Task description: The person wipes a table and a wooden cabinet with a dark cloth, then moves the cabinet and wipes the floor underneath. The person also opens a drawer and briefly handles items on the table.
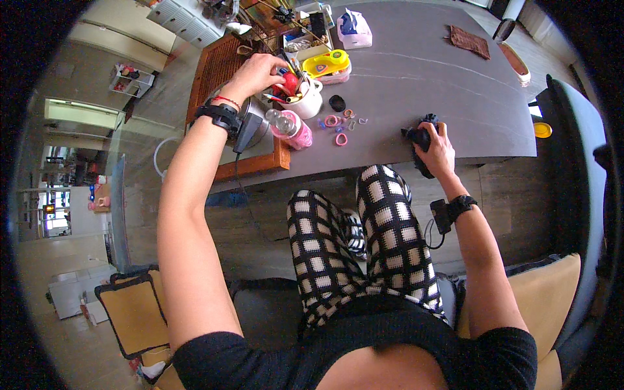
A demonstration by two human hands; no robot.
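My left hand [253, 74] reaches over a white mug [308, 105] packed with pens and other slim things. Its fingertips are at a red rounded object [291, 84] in the mug; whether they grip it I cannot tell. At the table's front edge, my right hand [438, 148] holds a bunched black fabric item [420, 139], part of which hangs over the edge. Between the hands lie a black round item [337, 103], a pink hair tie [341, 140] and several other small coloured bands. A pink bottle with a clear top [295, 131] stands just in front of the mug.
Behind the mug, a yellow tape dispenser [326, 63] rests on a clear container. Farther back are a white organizer box [312, 41] and a white plastic bag [354, 30]. A brown cloth [469, 42] lies far right on the grey table [404, 92]. A wooden tray [263, 163] is at left.
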